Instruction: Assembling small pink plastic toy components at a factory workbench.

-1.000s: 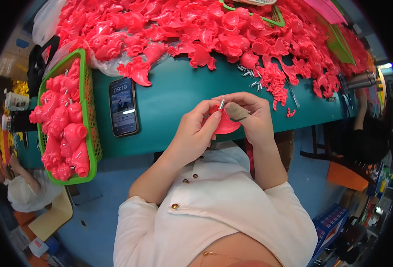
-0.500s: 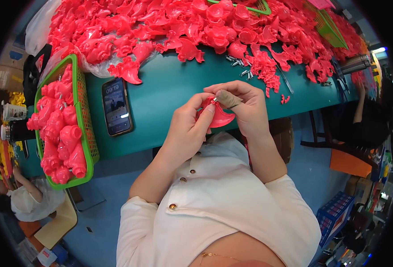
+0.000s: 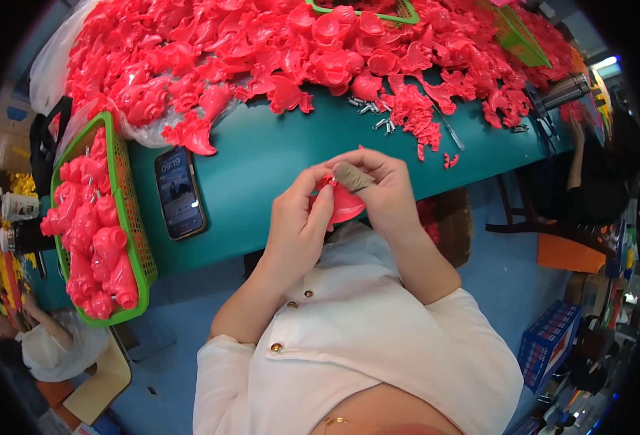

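Observation:
Close to my body, above the table's near edge, both hands meet at a curved, glossy pink plastic shell [image 3: 347,206]. My left hand [image 3: 292,225] is closed on it, thumb laid along its left side. My right hand [image 3: 392,199] is closed too, its thumb in a tan finger cover [image 3: 352,176] pressing at the shell's upper end. The spot under that thumb is hidden, so any small part there does not show. Several small silver metal cylinders [image 3: 384,125] lie on the table beyond my right hand, beside small pink pieces [image 3: 416,116].
A large heap of pink shells [image 3: 284,43] covers the far side of the green table [image 3: 255,156]. To the left stand a phone [image 3: 180,193] and a green basket [image 3: 133,217] of joined pink figures. A thin tool [image 3: 450,130] lies right. Other people sit at both sides.
The view has shifted slightly, so table items sit a little further left and lower. A silver pin that showed by my right thumb is now covered. Both hands keep their grip on the shell.

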`<action>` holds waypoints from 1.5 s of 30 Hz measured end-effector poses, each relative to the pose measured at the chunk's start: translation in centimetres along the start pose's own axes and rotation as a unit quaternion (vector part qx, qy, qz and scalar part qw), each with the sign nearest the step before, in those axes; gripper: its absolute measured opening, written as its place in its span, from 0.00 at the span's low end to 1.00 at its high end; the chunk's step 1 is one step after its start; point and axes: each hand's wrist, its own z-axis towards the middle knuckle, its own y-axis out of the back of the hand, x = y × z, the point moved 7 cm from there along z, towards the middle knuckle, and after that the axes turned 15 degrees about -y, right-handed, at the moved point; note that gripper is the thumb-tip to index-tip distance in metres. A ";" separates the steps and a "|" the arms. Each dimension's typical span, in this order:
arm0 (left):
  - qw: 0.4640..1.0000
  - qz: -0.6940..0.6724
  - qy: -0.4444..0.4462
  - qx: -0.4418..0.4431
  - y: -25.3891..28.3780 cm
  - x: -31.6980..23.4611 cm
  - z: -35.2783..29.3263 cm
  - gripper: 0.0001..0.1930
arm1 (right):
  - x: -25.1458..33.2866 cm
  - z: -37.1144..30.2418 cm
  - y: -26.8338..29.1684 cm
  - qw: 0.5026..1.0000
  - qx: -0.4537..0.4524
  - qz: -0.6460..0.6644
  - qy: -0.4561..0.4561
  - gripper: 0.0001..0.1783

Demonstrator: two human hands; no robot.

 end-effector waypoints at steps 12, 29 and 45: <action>0.987 -0.100 0.097 -0.082 1.4 3.7 -0.5 0.11 | 0.4 1.9 2.2 0.996 -0.052 -0.072 0.033 0.07; 0.946 -0.254 0.083 -0.184 4.6 3.6 1.5 0.12 | 0.5 1.7 3.9 0.909 -0.149 -0.369 0.126 0.09; 0.972 -0.192 0.100 -0.095 3.2 1.8 1.0 0.17 | 2.9 3.7 0.0 0.994 0.088 0.059 0.042 0.12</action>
